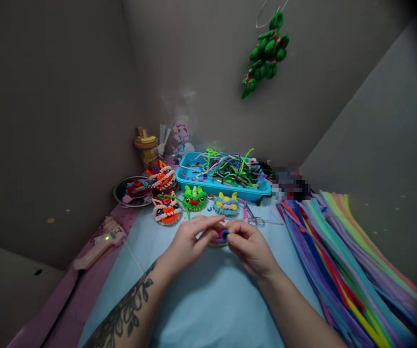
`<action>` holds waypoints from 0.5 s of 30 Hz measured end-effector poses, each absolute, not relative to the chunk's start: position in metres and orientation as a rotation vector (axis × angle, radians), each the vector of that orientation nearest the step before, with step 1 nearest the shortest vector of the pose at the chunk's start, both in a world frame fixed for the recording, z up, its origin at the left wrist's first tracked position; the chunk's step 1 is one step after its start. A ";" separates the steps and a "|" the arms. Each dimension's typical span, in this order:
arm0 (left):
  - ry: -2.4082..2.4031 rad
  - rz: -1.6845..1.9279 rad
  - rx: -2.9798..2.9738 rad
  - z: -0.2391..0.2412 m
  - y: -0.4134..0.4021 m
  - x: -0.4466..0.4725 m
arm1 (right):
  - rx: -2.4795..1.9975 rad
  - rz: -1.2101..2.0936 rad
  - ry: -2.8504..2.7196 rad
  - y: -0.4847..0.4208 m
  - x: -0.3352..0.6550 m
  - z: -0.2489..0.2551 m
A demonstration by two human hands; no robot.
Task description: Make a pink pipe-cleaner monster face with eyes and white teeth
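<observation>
Over the light blue cloth, my left hand point(190, 239) is closed around the far left side of a small pipe-cleaner piece point(216, 238) in pink, red and other colours. My right hand point(250, 246) pinches at a small dark blue round part point(225, 235) on its right side. My fingers hide much of the piece. Just beyond stand finished-looking pipe-cleaner animal heads: an orange and cream one point(167, 210), a green one point(194, 198) and a light blue one point(226, 205) with yellow ears.
A blue tray point(183, 180) of tangled pipe-cleaner offcuts stands behind. Scissors point(256, 221) lie right of the heads. Long pipe cleaners point(342, 261) cover the right side. A pink glue gun point(101, 247) and a metal bowl point(119, 195) are left. A green ornament point(268, 53) hangs above.
</observation>
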State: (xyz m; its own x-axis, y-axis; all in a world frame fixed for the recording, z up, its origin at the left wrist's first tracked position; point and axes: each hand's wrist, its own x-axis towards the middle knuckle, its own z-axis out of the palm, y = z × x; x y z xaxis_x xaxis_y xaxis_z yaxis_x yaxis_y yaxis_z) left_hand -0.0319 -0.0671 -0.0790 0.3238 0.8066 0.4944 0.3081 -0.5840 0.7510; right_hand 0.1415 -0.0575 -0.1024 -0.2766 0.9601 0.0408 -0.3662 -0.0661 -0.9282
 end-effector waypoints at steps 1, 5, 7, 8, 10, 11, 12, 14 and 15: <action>1.009 1.232 2.028 -0.078 -0.067 -0.032 | -0.778 1.495 -1.138 -0.057 0.141 -0.103; 1.091 1.222 1.908 -0.074 -0.068 -0.028 | -0.778 1.269 -1.273 -0.056 0.142 -0.108; 1.147 1.151 1.785 -0.073 -0.068 -0.025 | -0.804 1.227 -1.317 -0.056 0.142 -0.109; 1.159 1.112 1.710 -0.074 -0.067 -0.024 | -0.820 1.218 -1.338 -0.056 0.142 -0.109; 1.148 1.037 1.572 -0.075 -0.067 -0.023 | -0.853 1.213 -1.373 -0.057 0.142 -0.107; 1.136 1.010 1.523 -0.075 -0.066 -0.023 | -0.866 1.216 -1.387 -0.057 0.141 -0.106; 1.130 0.993 1.489 -0.075 -0.066 -0.023 | -0.876 1.221 -1.400 -0.058 0.140 -0.105; 1.141 0.975 1.456 -0.074 -0.066 -0.024 | -0.895 1.229 -1.421 -0.058 0.139 -0.104; 1.150 0.972 1.444 -0.074 -0.065 -0.024 | -0.902 1.229 -1.431 -0.059 0.139 -0.104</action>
State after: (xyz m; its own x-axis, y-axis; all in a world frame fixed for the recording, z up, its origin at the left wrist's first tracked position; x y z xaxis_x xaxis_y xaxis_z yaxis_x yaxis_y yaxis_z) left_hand -0.0243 -0.0655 -0.0737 0.2226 0.9749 0.0023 0.1641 -0.0398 0.9856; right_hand 0.1389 -0.0586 -0.1035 -0.2184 0.9520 0.2145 -0.0681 0.2044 -0.9765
